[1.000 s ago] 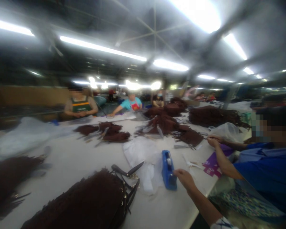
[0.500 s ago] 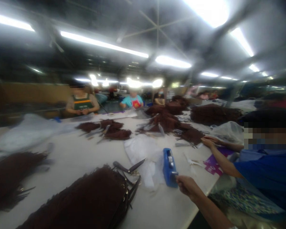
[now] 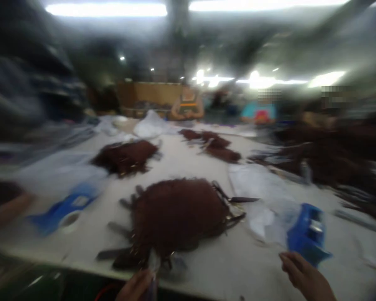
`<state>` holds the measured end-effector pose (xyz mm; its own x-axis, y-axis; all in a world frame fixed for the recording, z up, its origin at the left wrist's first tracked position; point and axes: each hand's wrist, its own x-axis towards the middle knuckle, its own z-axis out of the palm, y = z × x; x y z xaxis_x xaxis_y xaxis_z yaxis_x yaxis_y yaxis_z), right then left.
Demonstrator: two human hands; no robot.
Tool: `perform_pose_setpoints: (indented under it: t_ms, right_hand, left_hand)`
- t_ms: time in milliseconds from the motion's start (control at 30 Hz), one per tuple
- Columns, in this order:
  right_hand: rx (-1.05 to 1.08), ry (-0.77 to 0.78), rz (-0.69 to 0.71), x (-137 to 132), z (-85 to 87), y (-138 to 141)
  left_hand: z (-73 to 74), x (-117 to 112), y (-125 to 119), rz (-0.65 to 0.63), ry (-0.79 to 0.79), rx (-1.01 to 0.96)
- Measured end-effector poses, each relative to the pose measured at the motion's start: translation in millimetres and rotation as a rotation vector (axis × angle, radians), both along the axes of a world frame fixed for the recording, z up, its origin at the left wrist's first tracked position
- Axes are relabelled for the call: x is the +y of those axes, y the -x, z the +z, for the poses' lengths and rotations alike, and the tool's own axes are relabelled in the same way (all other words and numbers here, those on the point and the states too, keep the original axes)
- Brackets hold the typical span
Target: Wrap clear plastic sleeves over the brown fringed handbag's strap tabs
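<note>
The view is smeared by motion. A dark brown fringed bag (image 3: pixel 178 213) with dark straps lies on the white table (image 3: pixel 238 267) right in front of me. At the bottom edge, just below the bag's near side, my left hand (image 3: pixel 136 287) is closed on a small pale piece that I cannot make out. My right hand (image 3: pixel 303 276) is at the lower right, fingers reaching toward a blue tape dispenser (image 3: pixel 307 234) without touching it; the blur hides whether anything is between them.
A second blue dispenser (image 3: pixel 61 209) lies at the left, next to another person's hand (image 3: pixel 6 207). Clear plastic bags (image 3: pixel 258 186) lie right of the bag. More brown fringed bags (image 3: pixel 125 156) are spread further back. Several people sit along the far side.
The view has swung left and down, so the fringed bag is now central. My right hand has come off the tape dispenser. My left hand has come into view at the bottom.
</note>
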<state>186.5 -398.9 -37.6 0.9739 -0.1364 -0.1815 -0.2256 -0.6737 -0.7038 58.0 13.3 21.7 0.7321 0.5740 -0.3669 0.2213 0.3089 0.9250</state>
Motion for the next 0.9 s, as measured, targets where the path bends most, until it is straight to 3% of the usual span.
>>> perform_pose_setpoints:
  t_ms: [67,167,267,367,533,900]
  right_hand:
    - [0.051,-0.102,0.274,51.6,1.1,4.8]
    - [0.111,-0.284,0.618,146.5,24.5,33.8]
    - [0.163,-0.454,0.84,230.7,55.4,67.3]
    - [0.121,-0.515,0.981,282.5,70.3,82.5]
    - [-0.025,-0.44,1.041,311.5,61.8,84.1]
    - [-0.305,-0.206,1.107,321.9,54.2,82.8]
  left_hand:
    - [-10.5,13.2,22.9,0.111,0.064,0.051]
    - [-20.8,20.8,39.6,0.156,0.258,-0.003]
    - [-26.8,20.3,40.9,0.133,0.407,-0.097]
    - [-32.6,21.7,39.3,0.091,0.411,-0.146]
    - [-37.8,29.6,41.2,0.029,0.351,-0.155]
    - [-31.0,40.9,41.5,-0.053,0.214,-0.084]
